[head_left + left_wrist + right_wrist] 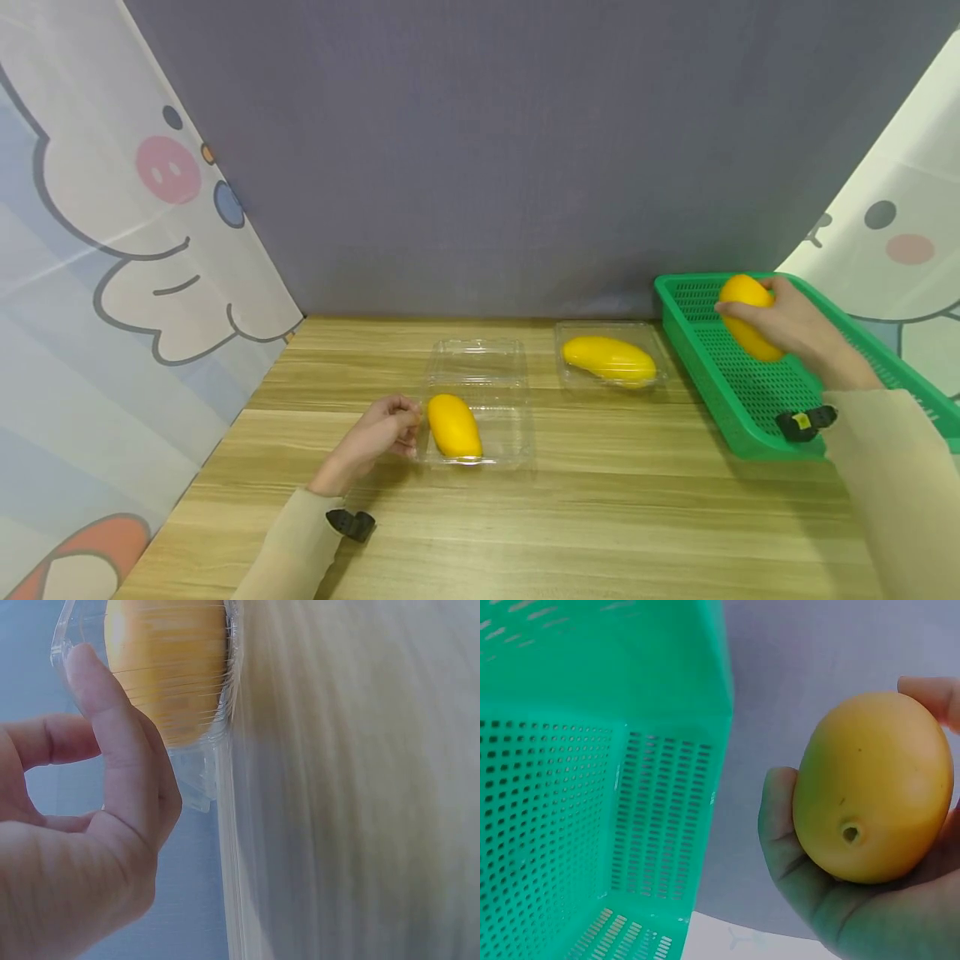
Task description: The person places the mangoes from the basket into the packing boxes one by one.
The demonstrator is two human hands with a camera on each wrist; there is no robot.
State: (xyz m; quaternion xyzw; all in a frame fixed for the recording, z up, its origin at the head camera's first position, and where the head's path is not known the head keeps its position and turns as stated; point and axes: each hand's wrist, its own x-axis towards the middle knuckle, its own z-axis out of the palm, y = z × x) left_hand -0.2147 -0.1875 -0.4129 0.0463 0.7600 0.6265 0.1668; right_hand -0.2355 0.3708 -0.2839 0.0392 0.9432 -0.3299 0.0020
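My right hand (806,321) grips a yellow mango (750,321) above the green basket (705,392). The right wrist view shows the mango's stem end (850,832), with fingers and thumb bent round its sides. Beside the left edge of an open clear plastic clamshell box (504,437), my left hand (381,432) has its fingers loosely bent. One of its fingertips (84,658) overlaps the box's rim in the left wrist view. A second mango (453,427) lies in the near half of that box, while the lid half (480,362) lies folded back behind it.
A third mango (609,361) sits in another clear plastic box (573,382) near the basket's left side. The wooden table (600,517) ends at a grey back panel (480,167). Cartoon-printed curtains (75,350) border both sides.
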